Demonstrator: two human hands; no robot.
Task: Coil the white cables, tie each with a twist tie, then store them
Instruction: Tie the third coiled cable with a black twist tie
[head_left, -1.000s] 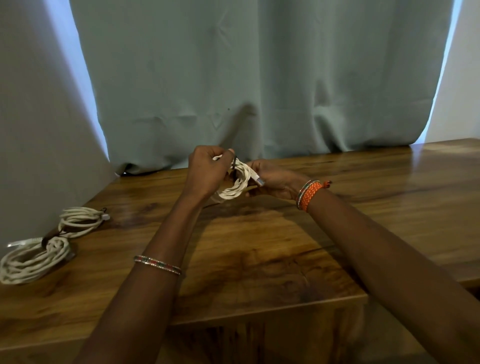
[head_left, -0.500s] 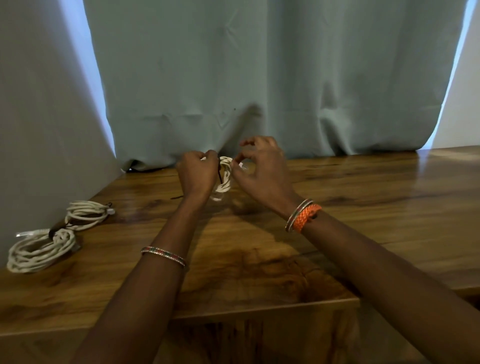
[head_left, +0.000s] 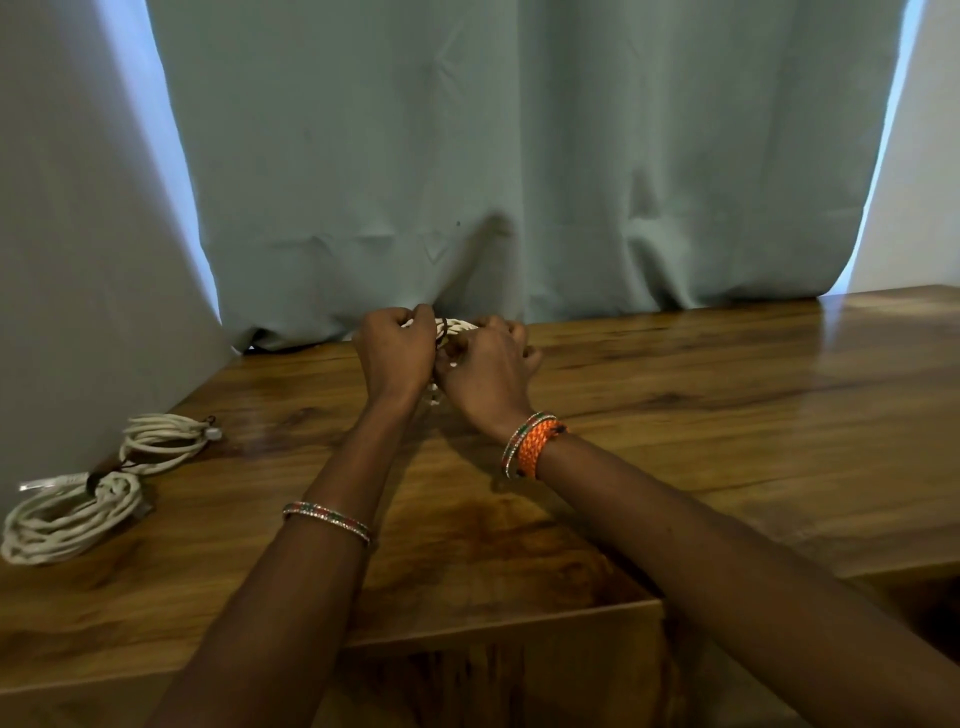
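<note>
A small coiled white cable (head_left: 457, 327) is held up over the far middle of the wooden table (head_left: 727, 415), mostly hidden behind my hands. My left hand (head_left: 397, 358) grips the coil's left side with curled fingers. My right hand (head_left: 485, 374) is curled against its right side, fingers at a dark twist tie (head_left: 443, 335) that crosses the coil. Two tied white coils lie on the table's left: a smaller one (head_left: 163, 441) and a larger one (head_left: 67, 514), each bound by a dark tie.
A grey-green curtain (head_left: 519, 182) hangs right behind the table's far edge. A pale wall panel (head_left: 78, 260) closes the left side. The table's front edge (head_left: 498, 629) steps back on the right, near my right forearm.
My right hand dropped from above the coil and closed in against its right side. Both hands came closer together, and the coil is now more hidden.
</note>
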